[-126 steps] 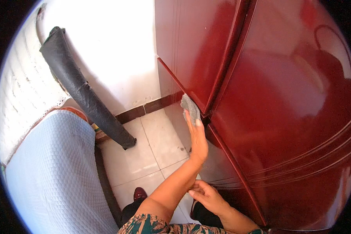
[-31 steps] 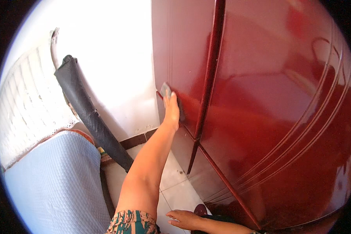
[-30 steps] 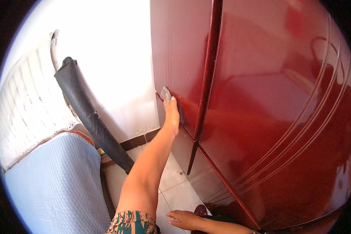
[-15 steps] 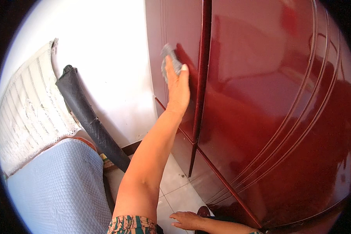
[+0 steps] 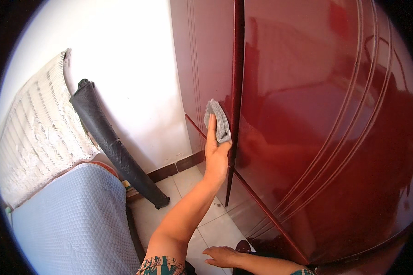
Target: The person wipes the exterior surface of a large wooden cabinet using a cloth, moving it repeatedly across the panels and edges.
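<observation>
My left hand is closed around a folded grey cloth. The cloth lies against the glossy side panel of a dark red cabinet, just left of its raised vertical edge. My thumb and fingers show along the lower part of the cloth; what the palm covers is hidden. Low in the picture, my right hand hangs with its fingers stretched out to the left and holds nothing. It is above the tiled floor, near a dark shoe.
At left stands a piece of furniture under a quilted light blue cover, with a striped cream cloth behind it. A long black roll leans on the white wall. Pale floor tiles lie below the cabinet.
My left hand has slid the grey cloth down the cabinet panel and slightly to the right. The right hand has stayed almost where it was. The view has shifted a little.
</observation>
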`<state>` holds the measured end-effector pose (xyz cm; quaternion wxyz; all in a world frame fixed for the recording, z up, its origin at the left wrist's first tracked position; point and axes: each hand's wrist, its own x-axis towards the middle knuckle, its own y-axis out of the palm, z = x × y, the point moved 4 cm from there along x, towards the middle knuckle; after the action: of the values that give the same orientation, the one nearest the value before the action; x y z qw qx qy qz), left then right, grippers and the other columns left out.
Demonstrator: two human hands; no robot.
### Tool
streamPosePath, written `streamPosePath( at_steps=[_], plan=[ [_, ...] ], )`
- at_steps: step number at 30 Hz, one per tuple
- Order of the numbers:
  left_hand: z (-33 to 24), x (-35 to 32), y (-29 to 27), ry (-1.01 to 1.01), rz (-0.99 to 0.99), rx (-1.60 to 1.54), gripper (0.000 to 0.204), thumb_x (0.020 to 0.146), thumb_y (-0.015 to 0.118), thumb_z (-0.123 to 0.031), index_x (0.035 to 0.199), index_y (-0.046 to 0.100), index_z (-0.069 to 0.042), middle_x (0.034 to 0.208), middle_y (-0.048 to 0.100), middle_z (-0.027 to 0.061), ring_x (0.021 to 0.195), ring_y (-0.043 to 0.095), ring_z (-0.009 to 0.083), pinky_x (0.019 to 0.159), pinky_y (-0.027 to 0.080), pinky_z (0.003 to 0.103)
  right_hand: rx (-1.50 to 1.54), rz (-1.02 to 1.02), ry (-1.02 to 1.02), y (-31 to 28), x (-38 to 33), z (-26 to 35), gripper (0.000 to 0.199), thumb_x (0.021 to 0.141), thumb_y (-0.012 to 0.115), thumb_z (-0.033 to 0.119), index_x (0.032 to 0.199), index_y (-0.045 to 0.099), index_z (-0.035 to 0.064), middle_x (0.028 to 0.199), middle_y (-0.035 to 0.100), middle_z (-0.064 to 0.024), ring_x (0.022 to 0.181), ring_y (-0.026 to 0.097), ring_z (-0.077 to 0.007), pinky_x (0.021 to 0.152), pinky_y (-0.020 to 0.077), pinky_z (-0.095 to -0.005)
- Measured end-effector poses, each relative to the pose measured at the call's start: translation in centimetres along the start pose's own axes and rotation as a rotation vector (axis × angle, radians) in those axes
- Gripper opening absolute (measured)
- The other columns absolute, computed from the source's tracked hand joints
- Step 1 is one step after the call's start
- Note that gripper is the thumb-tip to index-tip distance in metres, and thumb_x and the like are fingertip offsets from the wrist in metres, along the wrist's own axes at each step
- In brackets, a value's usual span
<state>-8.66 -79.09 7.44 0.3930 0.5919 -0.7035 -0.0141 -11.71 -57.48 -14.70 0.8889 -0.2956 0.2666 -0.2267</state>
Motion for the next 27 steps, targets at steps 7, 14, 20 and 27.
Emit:
streamPosePath(
  at_steps=[7, 14, 20, 27],
  plan=[
    [0.6, 2.9, -1.3, -0.053, -0.215, -0.034, 0.049, 0.096, 0.049, -0.014, 0.141, 0.035, -0.002, 0.143, 0.039, 0.0071, 0.129, 0.038, 0.0173, 0.108, 0.028, 0.028, -0.028, 0.010, 0.008, -0.6, -0.1, 0.3, 0.042, 0.091, 0.052, 0.033, 0.119, 0.050, 0.0026, 0.112, 0.058, -0.0213, 0.107, 0.056, -0.0380, 0.091, 0.0450, -0.0464],
    [2.1, -2.3, -1.5, -0.142, -0.229, 0.147, 0.044, 0.097, 0.050, -0.032, 0.129, 0.048, -0.001, 0.129, 0.052, 0.0070, 0.117, 0.047, 0.0179, 0.102, 0.034, 0.031, -0.039, 0.019, 0.081, -0.9, -0.2, -0.6, 0.045, 0.091, 0.052, 0.034, 0.124, 0.050, 0.0042, 0.114, 0.058, -0.0195, 0.107, 0.056, -0.0367, 0.091, 0.0452, -0.0441],
    [-3.6, -6.9, -5.0, -0.488, -0.144, -0.061, 0.048, 0.096, 0.049, -0.037, 0.129, 0.047, -0.002, 0.130, 0.052, 0.0096, 0.120, 0.048, 0.0243, 0.105, 0.033, 0.041, -0.026, -0.010, 0.087, -1.6, 0.1, 0.0, 0.044, 0.090, 0.053, 0.033, 0.123, 0.052, 0.0037, 0.115, 0.058, -0.0198, 0.108, 0.056, -0.0363, 0.091, 0.0450, -0.0441],
    [-13.0, -16.8, -13.4, -0.703, -0.378, 0.219, 0.042, 0.096, 0.050, -0.036, 0.119, 0.054, -0.001, 0.114, 0.061, 0.0097, 0.105, 0.057, 0.0190, 0.093, 0.042, 0.033, -0.071, 0.040, 0.114, 0.1, 1.2, 0.8, 0.045, 0.089, 0.055, 0.032, 0.124, 0.053, 0.0034, 0.117, 0.058, -0.0208, 0.108, 0.056, -0.0361, 0.092, 0.0451, -0.0454]
  ],
)
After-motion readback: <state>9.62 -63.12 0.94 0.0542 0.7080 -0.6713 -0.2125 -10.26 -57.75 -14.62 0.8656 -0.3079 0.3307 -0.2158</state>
